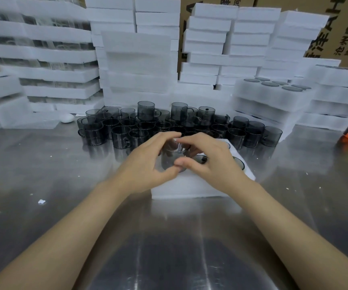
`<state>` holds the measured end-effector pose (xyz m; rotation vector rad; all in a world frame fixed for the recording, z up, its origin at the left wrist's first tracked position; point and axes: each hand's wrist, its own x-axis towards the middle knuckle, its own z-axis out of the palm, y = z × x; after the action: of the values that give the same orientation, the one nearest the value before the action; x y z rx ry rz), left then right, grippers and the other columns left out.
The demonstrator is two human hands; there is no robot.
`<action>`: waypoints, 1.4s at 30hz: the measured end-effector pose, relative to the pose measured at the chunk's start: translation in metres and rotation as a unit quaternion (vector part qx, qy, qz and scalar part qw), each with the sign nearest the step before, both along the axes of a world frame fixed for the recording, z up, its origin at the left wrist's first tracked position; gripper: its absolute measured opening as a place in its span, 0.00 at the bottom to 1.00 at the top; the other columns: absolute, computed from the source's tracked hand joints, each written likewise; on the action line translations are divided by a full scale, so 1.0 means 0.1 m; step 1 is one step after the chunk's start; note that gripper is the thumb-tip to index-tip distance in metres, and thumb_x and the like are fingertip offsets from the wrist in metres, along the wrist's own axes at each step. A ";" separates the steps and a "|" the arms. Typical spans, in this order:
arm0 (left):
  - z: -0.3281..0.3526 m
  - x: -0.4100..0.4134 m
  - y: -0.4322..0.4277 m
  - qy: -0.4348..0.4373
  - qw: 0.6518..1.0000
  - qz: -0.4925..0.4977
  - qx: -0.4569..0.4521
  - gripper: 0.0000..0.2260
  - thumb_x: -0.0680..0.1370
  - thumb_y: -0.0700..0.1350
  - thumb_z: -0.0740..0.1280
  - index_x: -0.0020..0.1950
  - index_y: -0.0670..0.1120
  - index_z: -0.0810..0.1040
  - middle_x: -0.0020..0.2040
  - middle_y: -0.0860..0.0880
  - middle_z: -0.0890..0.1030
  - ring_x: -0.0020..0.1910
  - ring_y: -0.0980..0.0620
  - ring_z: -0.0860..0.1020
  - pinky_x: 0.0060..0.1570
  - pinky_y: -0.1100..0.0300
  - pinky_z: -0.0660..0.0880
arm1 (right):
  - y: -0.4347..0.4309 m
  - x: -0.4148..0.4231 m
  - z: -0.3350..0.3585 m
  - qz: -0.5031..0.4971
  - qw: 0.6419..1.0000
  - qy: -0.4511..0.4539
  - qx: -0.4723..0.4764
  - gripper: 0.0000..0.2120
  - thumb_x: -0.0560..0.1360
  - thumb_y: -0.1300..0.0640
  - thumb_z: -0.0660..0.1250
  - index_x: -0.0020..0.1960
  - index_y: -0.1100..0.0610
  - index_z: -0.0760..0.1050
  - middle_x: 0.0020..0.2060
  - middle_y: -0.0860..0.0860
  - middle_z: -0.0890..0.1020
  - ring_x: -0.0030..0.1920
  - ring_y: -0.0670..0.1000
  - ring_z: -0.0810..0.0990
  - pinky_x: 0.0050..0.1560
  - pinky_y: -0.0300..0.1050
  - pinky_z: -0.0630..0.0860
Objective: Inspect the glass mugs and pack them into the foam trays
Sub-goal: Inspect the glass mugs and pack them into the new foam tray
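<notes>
While both hands' fingers grip smoky mug (172, 156), foam tray (192, 185) holds mugs

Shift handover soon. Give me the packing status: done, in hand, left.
Done: closed foam stacks stand behind, and a filled tray sits at right. In hand: the left hand and right hand hold one smoked glass mug over the open foam tray, which already holds at least two mugs. Left: dozens of loose mugs wait on the steel table.

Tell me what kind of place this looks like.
Probably a packing station in a glassware factory or warehouse: stacked foam trays, printed cardboard cartons, and dozens of smoked glass mugs crowded on a steel table.
</notes>
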<state>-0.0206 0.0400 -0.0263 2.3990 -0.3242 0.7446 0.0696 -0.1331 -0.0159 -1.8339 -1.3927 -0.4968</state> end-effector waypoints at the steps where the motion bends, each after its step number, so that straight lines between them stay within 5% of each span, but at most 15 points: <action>1: 0.00 -0.01 0.02 0.014 1.000 -0.004 0.004 0.27 0.71 0.59 0.66 0.69 0.58 0.65 0.61 0.63 0.73 0.60 0.64 0.72 0.59 0.64 0.71 | 0.00 0.00 -0.01 0.002 1.000 0.008 -0.024 0.22 0.72 0.45 0.68 0.61 0.58 0.78 0.49 0.47 0.79 0.47 0.42 0.76 0.52 0.39 0.75; 7: 0.02 -0.01 0.06 0.015 0.999 -0.022 0.023 0.24 0.73 0.56 0.65 0.68 0.54 0.68 0.61 0.59 0.73 0.61 0.61 0.72 0.59 0.65 0.70 | 0.01 0.04 -0.03 -0.015 0.998 0.023 -0.056 0.24 0.72 0.40 0.65 0.62 0.53 0.77 0.51 0.47 0.79 0.49 0.45 0.77 0.50 0.51 0.76; 13: 0.04 0.00 0.09 0.016 0.999 -0.039 0.010 0.25 0.70 0.51 0.63 0.67 0.46 0.73 0.57 0.52 0.72 0.56 0.54 0.73 0.56 0.60 0.71 | 0.01 0.07 -0.06 -0.010 0.994 0.011 -0.110 0.19 0.76 0.44 0.64 0.65 0.48 0.73 0.53 0.45 0.78 0.55 0.45 0.76 0.54 0.51 0.76; 22: 0.07 0.00 0.07 0.066 0.995 -0.045 -0.066 0.18 0.77 0.57 0.58 0.58 0.47 0.77 0.54 0.51 0.78 0.57 0.53 0.74 0.58 0.56 0.70 | 0.00 0.04 -0.02 0.007 0.993 0.013 -0.117 0.15 0.73 0.50 0.70 0.59 0.51 0.79 0.61 0.45 0.72 0.62 0.46 0.72 0.58 0.53 0.74; 29: 0.03 0.10 0.03 0.057 0.996 0.038 -0.057 0.10 0.78 0.38 0.65 0.52 0.48 0.84 0.47 0.58 0.77 0.54 0.58 0.71 0.56 0.66 0.65 | -0.01 0.04 0.06 -0.026 0.979 0.016 -0.204 0.13 0.76 0.48 0.66 0.58 0.51 0.81 0.54 0.44 0.82 0.57 0.45 0.76 0.58 0.49 0.73; 32: 0.01 0.11 0.07 0.083 0.994 0.051 -0.060 0.09 0.75 0.41 0.68 0.50 0.52 0.85 0.47 0.57 0.76 0.53 0.60 0.70 0.56 0.66 0.65 | -0.01 0.03 0.06 -0.014 0.969 -0.004 -0.246 0.12 0.79 0.49 0.62 0.53 0.50 0.82 0.48 0.45 0.84 0.56 0.46 0.75 0.59 0.48 0.71; 36: -0.01 0.12 0.06 0.097 0.991 0.055 -0.069 0.08 0.74 0.44 0.69 0.47 0.56 0.85 0.48 0.58 0.76 0.55 0.61 0.70 0.54 0.68 0.65 | -0.03 0.07 0.03 -0.025 0.959 0.005 -0.281 0.16 0.81 0.47 0.56 0.52 0.49 0.82 0.55 0.41 0.82 0.69 0.42 0.65 0.64 0.47 0.68; 39: -0.01 0.12 0.07 0.087 0.993 0.067 -0.047 0.08 0.75 0.45 0.69 0.47 0.58 0.84 0.48 0.58 0.75 0.54 0.59 0.71 0.56 0.63 0.67 | -0.02 0.06 0.04 -0.019 0.959 -0.005 -0.282 0.16 0.81 0.48 0.57 0.47 0.51 0.82 0.56 0.40 0.81 0.67 0.44 0.65 0.62 0.49 0.69; 42: -0.02 0.12 0.10 0.041 0.992 0.112 0.026 0.08 0.77 0.47 0.66 0.50 0.53 0.84 0.51 0.59 0.74 0.54 0.57 0.70 0.54 0.57 0.69 | -0.07 0.07 0.09 -0.019 0.968 0.010 -0.249 0.12 0.79 0.48 0.61 0.59 0.45 0.80 0.57 0.41 0.80 0.62 0.44 0.71 0.59 0.48 0.71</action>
<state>-0.0084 0.0503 -0.0282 2.5360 -0.0399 0.7407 0.0762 -0.1399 -0.0072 -2.2549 -1.5707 -0.1469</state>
